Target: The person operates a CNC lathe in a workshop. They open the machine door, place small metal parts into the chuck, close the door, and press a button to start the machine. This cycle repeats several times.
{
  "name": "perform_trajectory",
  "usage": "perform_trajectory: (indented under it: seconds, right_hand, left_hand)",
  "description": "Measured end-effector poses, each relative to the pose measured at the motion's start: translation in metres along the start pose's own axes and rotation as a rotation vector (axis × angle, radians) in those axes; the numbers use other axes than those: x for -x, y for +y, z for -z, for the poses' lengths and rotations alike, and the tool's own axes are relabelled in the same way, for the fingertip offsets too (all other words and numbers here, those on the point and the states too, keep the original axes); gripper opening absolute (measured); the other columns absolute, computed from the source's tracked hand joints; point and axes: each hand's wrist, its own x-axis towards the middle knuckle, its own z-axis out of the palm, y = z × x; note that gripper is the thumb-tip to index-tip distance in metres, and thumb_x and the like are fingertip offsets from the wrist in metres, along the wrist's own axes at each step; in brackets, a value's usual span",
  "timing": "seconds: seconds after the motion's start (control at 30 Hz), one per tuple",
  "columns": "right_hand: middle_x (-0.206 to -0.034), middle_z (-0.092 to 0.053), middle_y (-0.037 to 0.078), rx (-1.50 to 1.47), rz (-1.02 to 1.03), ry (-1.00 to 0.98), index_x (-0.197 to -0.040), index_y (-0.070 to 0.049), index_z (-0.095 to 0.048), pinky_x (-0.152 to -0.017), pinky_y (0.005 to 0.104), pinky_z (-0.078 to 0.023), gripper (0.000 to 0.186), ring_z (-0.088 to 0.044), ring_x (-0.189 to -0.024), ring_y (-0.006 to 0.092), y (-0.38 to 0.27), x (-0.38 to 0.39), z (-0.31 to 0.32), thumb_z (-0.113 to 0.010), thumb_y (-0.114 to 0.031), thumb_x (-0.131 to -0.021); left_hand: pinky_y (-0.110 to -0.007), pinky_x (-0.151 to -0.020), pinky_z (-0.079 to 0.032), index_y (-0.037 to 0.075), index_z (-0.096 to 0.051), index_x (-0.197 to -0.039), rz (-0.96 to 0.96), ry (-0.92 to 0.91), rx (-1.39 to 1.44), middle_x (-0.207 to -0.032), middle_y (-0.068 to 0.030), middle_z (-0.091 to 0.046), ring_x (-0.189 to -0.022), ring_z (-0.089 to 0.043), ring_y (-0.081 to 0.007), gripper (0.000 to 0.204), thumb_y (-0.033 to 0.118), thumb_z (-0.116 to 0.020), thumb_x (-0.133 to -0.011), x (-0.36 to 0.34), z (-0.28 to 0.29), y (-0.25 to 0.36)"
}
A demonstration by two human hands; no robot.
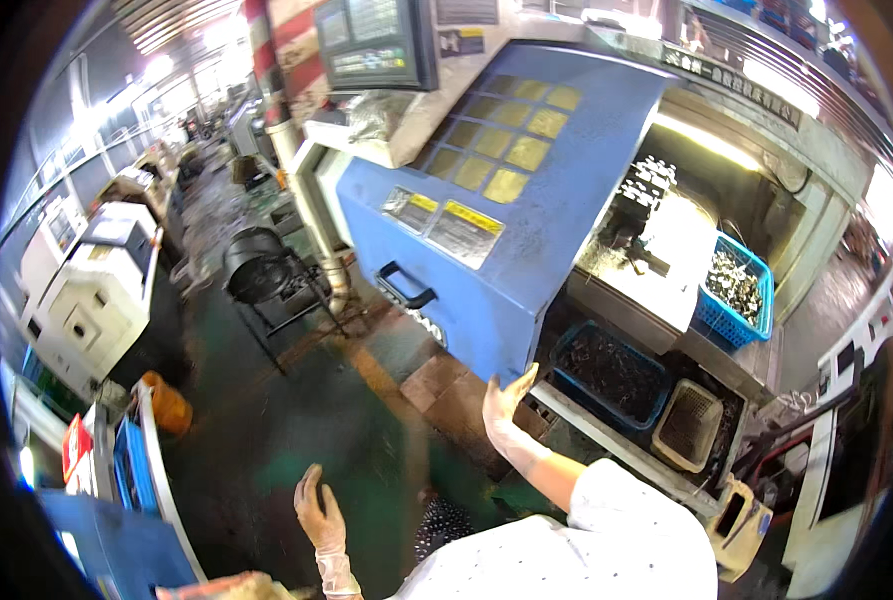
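A large blue sliding machine door (526, 260) stands beside the lit opening of a machine. My right hand (507, 408) is at its lower right corner, with thumb and fingers closed on the edge; part of the fingers is hidden. The door's black handle (406, 286) is farther left, apart from both hands. My left hand (322, 514), in a thin translucent glove, hangs over the floor with its fingers stretched out and nothing in it.
Inside the machine, a blue basket (763, 325) of small metal parts stands right of a pale work surface. Below lie a blue tray (566, 375) of dark shavings and a beige basket (704, 462). A black drum on a stand (258, 268) and an orange bucket (169, 405) are to the left.
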Motion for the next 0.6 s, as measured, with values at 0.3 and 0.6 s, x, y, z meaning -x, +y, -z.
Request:
perform_trajectory:
  seconds: [0.3, 0.6]
  right_hand:
    - [-0.117, -0.022, 0.018, -0.016, 0.226, -0.388, -0.113, 0.001, -0.023, -0.09, 0.0315, -0.017, 0.052, -0.021, -0.11, 0.0279, 0.014, -0.006, 0.02, -0.048, -0.006, -0.067]
    - [-0.107, -0.034, 0.017, 0.247, 0.588, -0.319, -0.104, -0.001, -0.035, -0.087, 0.0328, -0.025, 0.038, -0.031, -0.103, 0.029, -0.061, -0.178, 0.013, -0.048, -0.005, -0.068]
  left_hand:
    - [-0.045, -0.088, -0.016, 0.0, -0.021, -0.113, -0.763, -0.314, 0.305, -0.118, -0.0223, -0.02, -0.108, -0.019, -0.0381, 0.065, 0.019, -0.056, -0.062, -0.162, -0.177, 0.126]
    - [-0.052, -0.086, -0.008, 0.003, -0.017, -0.113, -0.76, -0.036, 0.297, -0.115, -0.0179, -0.02, -0.109, -0.01, -0.0405, 0.07, 0.024, -0.055, -0.059, -0.207, -0.209, 0.109]
